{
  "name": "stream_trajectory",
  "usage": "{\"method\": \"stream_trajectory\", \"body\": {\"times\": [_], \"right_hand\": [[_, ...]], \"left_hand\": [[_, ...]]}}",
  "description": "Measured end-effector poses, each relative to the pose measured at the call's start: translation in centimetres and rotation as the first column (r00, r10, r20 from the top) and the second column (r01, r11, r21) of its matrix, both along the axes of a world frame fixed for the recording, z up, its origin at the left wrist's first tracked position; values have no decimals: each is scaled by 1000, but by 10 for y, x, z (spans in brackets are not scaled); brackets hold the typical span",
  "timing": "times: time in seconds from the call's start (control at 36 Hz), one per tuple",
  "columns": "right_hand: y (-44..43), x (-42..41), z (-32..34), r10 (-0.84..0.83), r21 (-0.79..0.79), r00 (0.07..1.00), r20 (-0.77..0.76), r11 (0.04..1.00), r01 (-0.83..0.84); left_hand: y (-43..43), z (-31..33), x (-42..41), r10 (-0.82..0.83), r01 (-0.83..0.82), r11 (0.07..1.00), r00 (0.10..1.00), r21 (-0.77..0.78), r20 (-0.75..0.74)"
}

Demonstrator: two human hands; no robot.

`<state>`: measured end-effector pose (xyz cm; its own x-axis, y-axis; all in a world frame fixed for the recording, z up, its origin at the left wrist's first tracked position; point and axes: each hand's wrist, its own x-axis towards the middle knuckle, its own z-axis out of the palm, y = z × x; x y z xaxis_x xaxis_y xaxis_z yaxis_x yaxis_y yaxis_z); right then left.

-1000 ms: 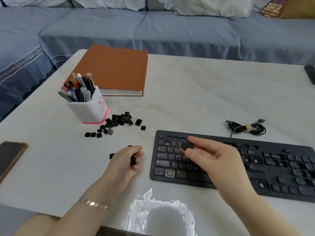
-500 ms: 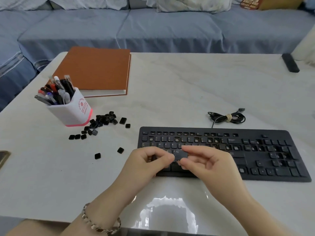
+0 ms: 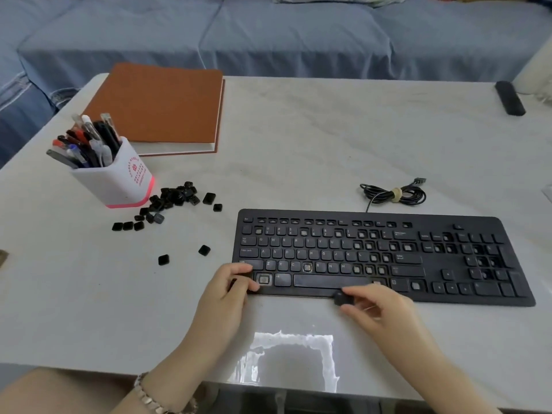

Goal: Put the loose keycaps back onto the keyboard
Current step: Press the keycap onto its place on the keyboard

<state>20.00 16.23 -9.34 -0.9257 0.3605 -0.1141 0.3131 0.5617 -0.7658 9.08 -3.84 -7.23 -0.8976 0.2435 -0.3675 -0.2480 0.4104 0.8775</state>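
While black keycaps (image 3: pixel 176 197) lie heaped, the keyboard (image 3: pixel 424 224) shows pale bare sockets.

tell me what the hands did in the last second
The left hand came off the table, met the right hand over the keys, then drew back to the keyboard's front-left corner; whether it holds anything now is unclear. The right hand kept pinching its keycap and carried it rightward to the front edge below the space bar. The keycap pile, pen cup and notebook stayed put.
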Motion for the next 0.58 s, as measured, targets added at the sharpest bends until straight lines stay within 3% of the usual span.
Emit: {"method": "stream_trajectory", "body": {"times": [0.11,0.31,0.58], "right_hand": [[21,14,-4,-17,52,999,-48,998,19],[58,36,-4,-62,184,992,-112,980,82],[90,47,-2,-151,233,987,-50,959,159]], "left_hand": [[3,-4,3,-104,103,995,987,-9,-125],[36,-10,22,-301,304,953,934,-16,-193],[65,-18,40,-479,482,876,875,34,-62]]}}
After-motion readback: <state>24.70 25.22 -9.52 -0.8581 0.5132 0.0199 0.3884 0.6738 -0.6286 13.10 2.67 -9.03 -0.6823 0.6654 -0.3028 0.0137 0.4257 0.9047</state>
